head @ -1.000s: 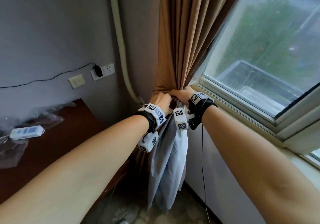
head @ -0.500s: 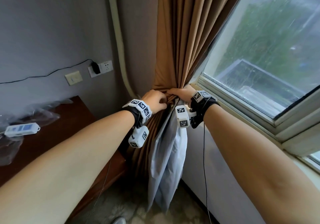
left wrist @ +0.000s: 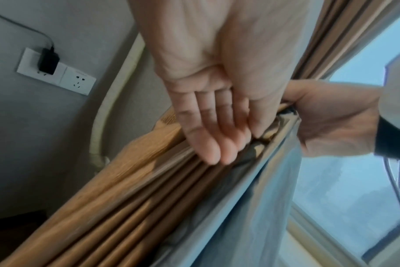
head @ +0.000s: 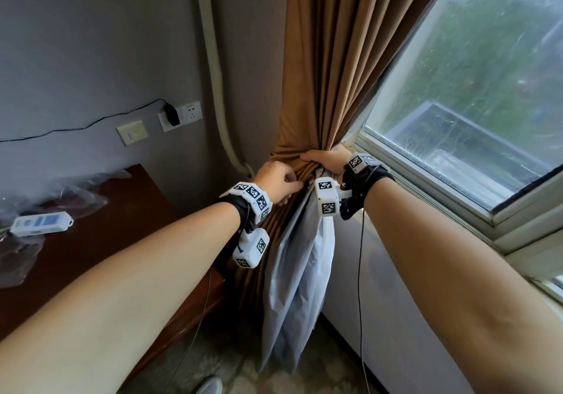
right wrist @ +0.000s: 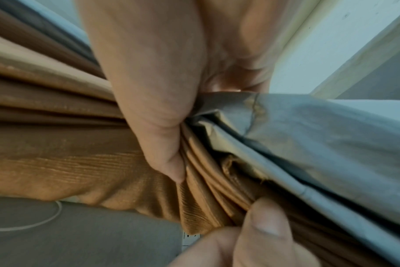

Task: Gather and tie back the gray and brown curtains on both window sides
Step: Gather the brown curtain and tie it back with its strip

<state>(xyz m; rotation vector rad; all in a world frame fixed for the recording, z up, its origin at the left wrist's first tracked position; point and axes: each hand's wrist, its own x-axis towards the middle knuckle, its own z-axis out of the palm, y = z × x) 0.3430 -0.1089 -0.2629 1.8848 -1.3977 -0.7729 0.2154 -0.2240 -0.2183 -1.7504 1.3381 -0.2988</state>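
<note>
A brown curtain (head: pixel 329 73) hangs at the window's left side, and the gray curtain (head: pixel 298 271) spills out below where both are gathered. My right hand (head: pixel 327 162) grips that bunch of both fabrics; in the right wrist view its thumb (right wrist: pixel 164 144) presses the brown folds (right wrist: pixel 57 144) against the gray cloth (right wrist: pixel 320 135). My left hand (head: pixel 278 180) is just left of the bunch. In the left wrist view its fingers (left wrist: pixel 208 140) lie straight and together on the brown folds (left wrist: pixel 126 207), thumb tip touching the fabric. No tie-back band shows.
A dark wooden desk (head: pixel 91 241) at the left holds a white device (head: pixel 41 224) and plastic wrap. A wall socket with a black plug (head: pixel 172 114) and a beige pipe (head: pixel 213 58) are behind the curtain. The window frame (head: pixel 457 210) runs along the right.
My left hand has slid a little to the left, away from my right hand, and now lies flat on the brown folds. My right hand keeps its grip on the bunch.
</note>
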